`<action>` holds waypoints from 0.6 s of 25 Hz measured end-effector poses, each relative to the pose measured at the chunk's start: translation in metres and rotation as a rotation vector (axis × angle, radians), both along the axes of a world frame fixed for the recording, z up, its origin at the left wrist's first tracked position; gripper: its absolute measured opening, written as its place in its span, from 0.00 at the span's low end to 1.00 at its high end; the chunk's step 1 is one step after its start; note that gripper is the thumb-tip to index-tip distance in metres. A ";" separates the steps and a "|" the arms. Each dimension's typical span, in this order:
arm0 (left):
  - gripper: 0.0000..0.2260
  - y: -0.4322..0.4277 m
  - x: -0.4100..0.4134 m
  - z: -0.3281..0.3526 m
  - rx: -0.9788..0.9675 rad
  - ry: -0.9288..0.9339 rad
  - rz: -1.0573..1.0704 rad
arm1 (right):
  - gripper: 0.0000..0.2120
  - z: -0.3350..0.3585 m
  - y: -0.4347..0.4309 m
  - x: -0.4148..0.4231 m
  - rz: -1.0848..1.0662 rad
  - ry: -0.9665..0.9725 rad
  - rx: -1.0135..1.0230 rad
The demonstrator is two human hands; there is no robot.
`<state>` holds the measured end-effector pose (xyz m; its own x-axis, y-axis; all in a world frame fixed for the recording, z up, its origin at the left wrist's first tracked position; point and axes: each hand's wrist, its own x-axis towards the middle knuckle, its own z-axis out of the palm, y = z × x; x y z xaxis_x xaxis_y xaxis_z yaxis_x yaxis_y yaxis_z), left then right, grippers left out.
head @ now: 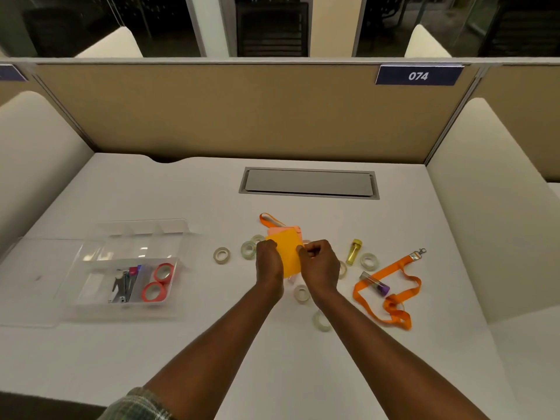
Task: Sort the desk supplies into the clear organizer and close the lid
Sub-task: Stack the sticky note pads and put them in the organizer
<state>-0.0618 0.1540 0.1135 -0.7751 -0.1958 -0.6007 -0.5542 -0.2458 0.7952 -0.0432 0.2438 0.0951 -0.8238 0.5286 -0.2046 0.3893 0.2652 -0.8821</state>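
Desk [121, 192]: white, with a tan partition [242, 116] behind it and a grey hatch [309, 183] set into the far middle.

Clear organizer [121, 310]: stands open on the left of the desk, well apart from both hands. One compartment holds two red tape rolls [163, 272], the one beside it small metal tools [124, 284].

Orange lanyard [388, 271]: loose on the desk, right of the hands, clip end farthest away.

Orange note pad [288, 250]: held between the two hands near mid-desk, its flat face towards the camera. A pink pad [281, 230] lies just behind it.

Left hand [268, 262]: fingers curled round the pad's left edge and hidden behind it; the knuckles face the camera.

Right hand [321, 265]: thumb and fingertips [303, 248] pressed together on the pad's right edge, pinching it. The other fingers are folded into the palm.

Clear tape rolls, several: scattered around the hands, among them one to the left [221, 255], one below the right wrist [301, 294] and one nearest the camera [322, 320].

Yellow tube [354, 251]: right of the right hand, not touching it.

Purple-capped tube [374, 283]: lying against the lanyard strap.
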 end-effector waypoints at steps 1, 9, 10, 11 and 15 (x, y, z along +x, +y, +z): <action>0.05 -0.008 0.002 -0.002 -0.056 0.016 -0.023 | 0.07 -0.001 -0.009 0.001 0.008 -0.019 0.008; 0.09 -0.094 0.008 -0.015 -0.363 0.141 -0.262 | 0.11 -0.007 -0.071 0.003 0.219 -0.072 -0.009; 0.08 -0.108 0.009 -0.019 -0.385 0.170 -0.281 | 0.09 -0.010 -0.080 0.003 0.262 -0.069 0.030; 0.09 -0.122 0.010 -0.023 -0.407 0.202 -0.301 | 0.07 -0.012 -0.089 0.003 0.296 -0.057 0.057; 0.12 -0.175 0.012 -0.048 -0.612 0.273 -0.332 | 0.05 -0.026 -0.132 0.003 0.417 0.034 0.170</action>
